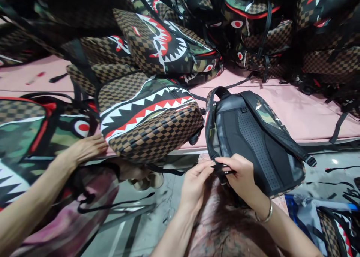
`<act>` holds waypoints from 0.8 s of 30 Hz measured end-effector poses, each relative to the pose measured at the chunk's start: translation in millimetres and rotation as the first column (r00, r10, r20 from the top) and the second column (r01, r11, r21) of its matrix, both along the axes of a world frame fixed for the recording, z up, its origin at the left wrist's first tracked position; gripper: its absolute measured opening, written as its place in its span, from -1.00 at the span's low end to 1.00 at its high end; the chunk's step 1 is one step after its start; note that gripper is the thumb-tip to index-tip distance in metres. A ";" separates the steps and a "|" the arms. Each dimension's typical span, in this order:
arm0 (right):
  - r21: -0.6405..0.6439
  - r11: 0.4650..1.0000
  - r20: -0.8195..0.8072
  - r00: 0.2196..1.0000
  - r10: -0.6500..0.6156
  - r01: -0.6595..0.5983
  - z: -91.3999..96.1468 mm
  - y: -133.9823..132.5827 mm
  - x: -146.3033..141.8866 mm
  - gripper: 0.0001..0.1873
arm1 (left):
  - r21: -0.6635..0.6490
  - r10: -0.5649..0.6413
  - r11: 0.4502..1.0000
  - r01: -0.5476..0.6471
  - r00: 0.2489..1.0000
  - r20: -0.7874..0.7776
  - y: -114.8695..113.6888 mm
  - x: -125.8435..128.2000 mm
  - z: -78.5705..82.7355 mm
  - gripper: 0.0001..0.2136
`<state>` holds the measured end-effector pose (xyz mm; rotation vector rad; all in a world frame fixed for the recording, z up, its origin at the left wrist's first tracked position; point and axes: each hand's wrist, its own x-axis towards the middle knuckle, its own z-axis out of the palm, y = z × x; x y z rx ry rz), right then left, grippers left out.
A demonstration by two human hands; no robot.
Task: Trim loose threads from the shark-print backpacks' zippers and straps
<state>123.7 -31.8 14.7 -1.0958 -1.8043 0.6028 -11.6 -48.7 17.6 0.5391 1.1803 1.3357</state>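
Note:
A black backpack (pixel 257 144) lies back side up at the pink table's front edge, its padded straps and mesh panel showing. My left hand (pixel 197 178) pinches a black strap (pixel 216 168) at the backpack's lower left corner. From the other side, my right hand (pixel 239 172), with a bangle on the wrist, grips the same strap near its buckle. The fingers of both hands almost meet there, and they partly hide the strap and buckle. Left of it, a checkered backpack with a shark-mouth print (pixel 152 118) rests on the table.
Another person's hand (pixel 90 148) touches the table edge at left, beside a camouflage backpack (pixel 64 133). More backpacks (pixel 168 43) are piled along the back of the pink table (pixel 315 114). At lower right, a bag holds another backpack (pixel 327 227). Strap scraps lie on the floor.

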 end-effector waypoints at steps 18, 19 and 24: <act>-0.301 0.929 -0.055 0.969 -0.240 0.213 -17.0 -2.4 15.5 -0.76 | -0.202 0.121 0.977 -0.062 0.947 0.298 5.3 3.9 -2.6 -0.80; -0.236 0.952 0.004 0.980 -0.200 0.195 -16.6 -7.2 18.9 -0.77 | -0.202 0.122 0.977 -0.060 0.944 0.307 5.3 4.4 -2.2 -0.80; 0.026 0.994 0.206 0.972 -0.113 0.110 -15.0 -18.8 23.4 -0.79 | -0.201 0.142 0.976 -0.086 0.949 0.283 4.1 7.9 -0.8 -0.78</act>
